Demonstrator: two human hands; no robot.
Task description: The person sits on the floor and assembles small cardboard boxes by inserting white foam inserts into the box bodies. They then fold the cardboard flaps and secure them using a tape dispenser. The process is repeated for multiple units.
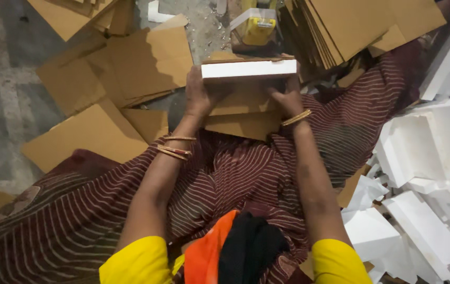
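Seated on the floor [4, 105], lap draped in maroon striped cloth [246, 168]; both hands out in front, closed on a half-folded brown carton [243, 108] with a white foam slab [248, 69] along its top edge. Left hand [200, 94] clamped on the carton's left side, thumb in front, fingers wrapped behind; right hand [288, 99] gripping the right side, fingers curled under the slab.

Best handled, by judgement, with even pressure from both sides; slab kept square to the carton's edge, not tilted; foam pressed gently, being brittle at the corners; flaps held flat against the lap while seating the slab.

Around: flat brown cardboard sheets [130, 68] scattered on the floor at left, overlapping; a fanned stack of cardboard blanks [351, 26] at upper right; moulded white foam pieces [430, 142] heaped along the right edge; a small yellow boxed item under a whitish cover [256, 26] just beyond the carton, label too small to tell.
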